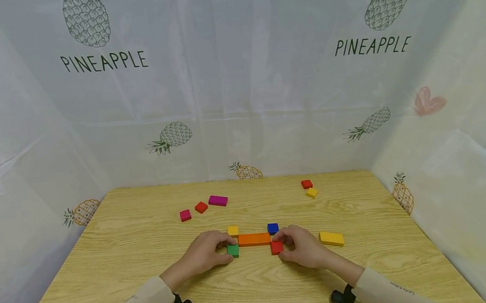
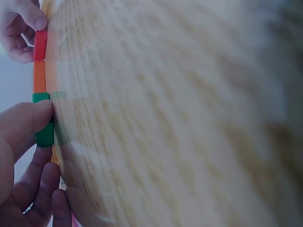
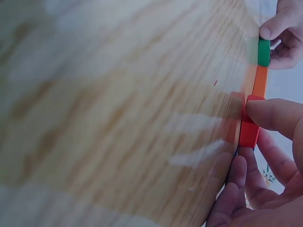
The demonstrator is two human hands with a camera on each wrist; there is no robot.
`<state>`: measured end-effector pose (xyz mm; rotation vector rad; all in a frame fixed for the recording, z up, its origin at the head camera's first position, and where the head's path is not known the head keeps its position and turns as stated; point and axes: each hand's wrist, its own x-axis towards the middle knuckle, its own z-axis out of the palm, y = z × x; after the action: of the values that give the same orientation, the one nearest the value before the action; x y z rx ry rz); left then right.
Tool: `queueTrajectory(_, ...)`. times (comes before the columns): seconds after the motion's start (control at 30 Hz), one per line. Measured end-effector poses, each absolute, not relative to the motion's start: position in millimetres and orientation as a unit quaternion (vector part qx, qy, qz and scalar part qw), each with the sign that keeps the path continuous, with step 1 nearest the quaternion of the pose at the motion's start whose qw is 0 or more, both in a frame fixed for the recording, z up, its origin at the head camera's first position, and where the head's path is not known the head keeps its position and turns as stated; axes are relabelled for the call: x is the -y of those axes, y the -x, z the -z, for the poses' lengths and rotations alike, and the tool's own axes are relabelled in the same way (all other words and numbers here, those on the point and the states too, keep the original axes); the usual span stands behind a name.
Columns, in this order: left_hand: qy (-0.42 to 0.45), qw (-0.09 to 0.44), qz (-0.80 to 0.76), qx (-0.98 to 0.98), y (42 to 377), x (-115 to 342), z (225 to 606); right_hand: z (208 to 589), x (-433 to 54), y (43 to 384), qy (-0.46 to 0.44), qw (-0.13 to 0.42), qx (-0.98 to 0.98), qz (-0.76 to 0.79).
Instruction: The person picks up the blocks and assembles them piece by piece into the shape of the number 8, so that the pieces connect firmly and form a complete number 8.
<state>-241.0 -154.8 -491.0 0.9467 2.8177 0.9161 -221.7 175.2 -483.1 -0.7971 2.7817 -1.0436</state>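
My left hand (image 1: 202,254) pinches a small green block (image 1: 233,251) between thumb and fingers at the left end of a long orange block (image 1: 254,240). At its right end, my right hand (image 1: 302,247) pinches a small red block (image 1: 276,248). Behind the green block lies a small yellow block (image 1: 233,231), and a blue block (image 1: 273,228) lies behind the red one. In the left wrist view my thumb lies against the near face of the green block (image 2: 44,135). The right wrist view shows my thumb on the red block (image 3: 249,135).
A longer yellow block (image 1: 331,238) lies right of my right hand. Farther back on the wooden table (image 1: 123,254) are a magenta block (image 1: 218,201), two reddish blocks left, and a red block (image 1: 306,184) beside a yellow one right. Pineapple-print sheeting (image 1: 234,81) surrounds the table's back and sides.
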Motion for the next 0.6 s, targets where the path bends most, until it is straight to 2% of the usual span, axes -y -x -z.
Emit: queueTrajectory(0.6,-0.3,0.019,-0.297,-0.906,240.2,154.3,491.2,484.2,-177.6,222.9,0.27,0.038,-0.896,0.352)
